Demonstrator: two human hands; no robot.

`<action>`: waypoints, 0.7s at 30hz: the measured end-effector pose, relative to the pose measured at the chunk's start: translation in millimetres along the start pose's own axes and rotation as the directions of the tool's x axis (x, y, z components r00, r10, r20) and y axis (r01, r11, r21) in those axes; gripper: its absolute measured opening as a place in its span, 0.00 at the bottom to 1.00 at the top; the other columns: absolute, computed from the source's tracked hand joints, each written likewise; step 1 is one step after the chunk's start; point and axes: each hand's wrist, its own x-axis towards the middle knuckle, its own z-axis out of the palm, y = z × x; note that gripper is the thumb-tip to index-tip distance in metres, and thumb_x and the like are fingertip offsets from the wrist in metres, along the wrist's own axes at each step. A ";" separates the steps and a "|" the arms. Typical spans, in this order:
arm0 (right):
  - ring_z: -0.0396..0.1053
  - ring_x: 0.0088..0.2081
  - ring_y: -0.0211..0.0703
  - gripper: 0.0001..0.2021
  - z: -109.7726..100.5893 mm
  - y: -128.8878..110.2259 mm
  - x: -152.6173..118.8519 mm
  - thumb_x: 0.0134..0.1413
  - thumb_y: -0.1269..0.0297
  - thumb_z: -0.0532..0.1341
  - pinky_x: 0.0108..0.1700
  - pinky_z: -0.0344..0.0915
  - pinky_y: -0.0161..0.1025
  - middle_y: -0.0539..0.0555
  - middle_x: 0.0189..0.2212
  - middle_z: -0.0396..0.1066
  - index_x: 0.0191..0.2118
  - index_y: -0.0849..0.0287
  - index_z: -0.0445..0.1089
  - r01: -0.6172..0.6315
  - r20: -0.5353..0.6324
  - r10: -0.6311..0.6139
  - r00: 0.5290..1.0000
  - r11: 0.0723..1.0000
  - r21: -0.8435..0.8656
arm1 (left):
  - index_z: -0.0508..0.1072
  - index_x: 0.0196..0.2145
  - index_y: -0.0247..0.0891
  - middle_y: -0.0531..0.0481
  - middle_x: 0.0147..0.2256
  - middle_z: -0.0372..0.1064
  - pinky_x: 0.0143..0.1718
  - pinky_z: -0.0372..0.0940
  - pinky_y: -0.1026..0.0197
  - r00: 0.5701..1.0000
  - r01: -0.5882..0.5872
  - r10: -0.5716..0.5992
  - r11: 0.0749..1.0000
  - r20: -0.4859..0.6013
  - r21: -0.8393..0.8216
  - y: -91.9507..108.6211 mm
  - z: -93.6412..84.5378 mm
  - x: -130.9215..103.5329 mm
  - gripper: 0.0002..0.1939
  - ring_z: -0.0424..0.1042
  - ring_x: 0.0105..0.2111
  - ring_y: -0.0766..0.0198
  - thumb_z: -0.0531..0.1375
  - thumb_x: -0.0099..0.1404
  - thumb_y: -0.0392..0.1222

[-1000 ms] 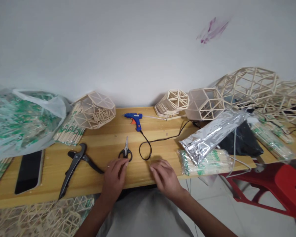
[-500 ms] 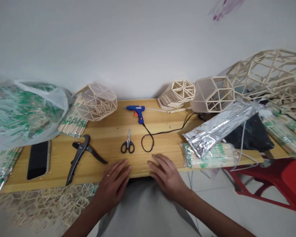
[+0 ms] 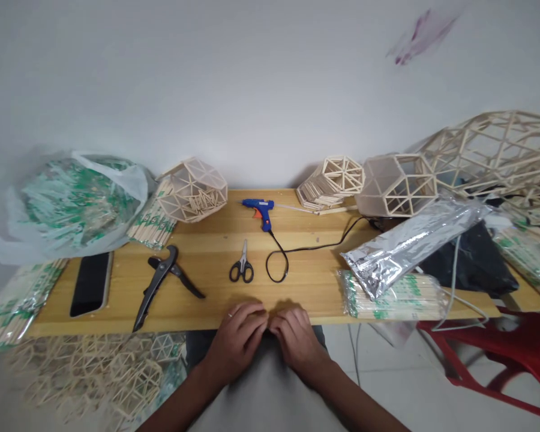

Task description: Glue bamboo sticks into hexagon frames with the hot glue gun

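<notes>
My left hand [image 3: 243, 337] lies at the table's front edge, fingers curled together with nothing visible in them. Close beside it, my right hand [image 3: 297, 339] is curled the same way, the two sets of fingertips almost meeting. Just beyond the left hand lie small black-handled scissors [image 3: 242, 267], points away from me. A black ratchet-type cutter [image 3: 159, 282] rests farther left with its handles spread. Behind the scissors, a blue glue gun [image 3: 260, 209] with an orange trigger lies on its side, its black cord looping to the right.
Stick lattice frames [image 3: 193, 195] stand along the wall, one holding short sticks. A plastic bag [image 3: 72, 204] of green wrappers and a phone [image 3: 90, 285] are at left. Right are a silver packet [image 3: 414, 240], bundled sticks [image 3: 396, 300] and a red stool [image 3: 517, 354]. More lattices [image 3: 94, 372] lie below the table.
Both hands have drawn together at the table edge, and their fingers have gone from spread flat to curled. The view has shifted, so the tabletop things appear farther right.
</notes>
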 end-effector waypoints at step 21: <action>0.83 0.43 0.59 0.19 -69.3 53.1 -107.6 0.68 0.78 0.53 0.44 0.71 0.45 0.63 0.37 0.82 0.46 0.57 0.81 -0.578 0.549 0.785 0.288 0.599 -0.554 | 0.73 0.57 0.31 0.27 0.58 0.70 0.62 0.65 0.38 0.795 0.547 -0.575 0.543 -0.192 0.637 -156.2 -157.9 71.4 0.27 0.69 0.61 0.34 0.52 0.72 0.53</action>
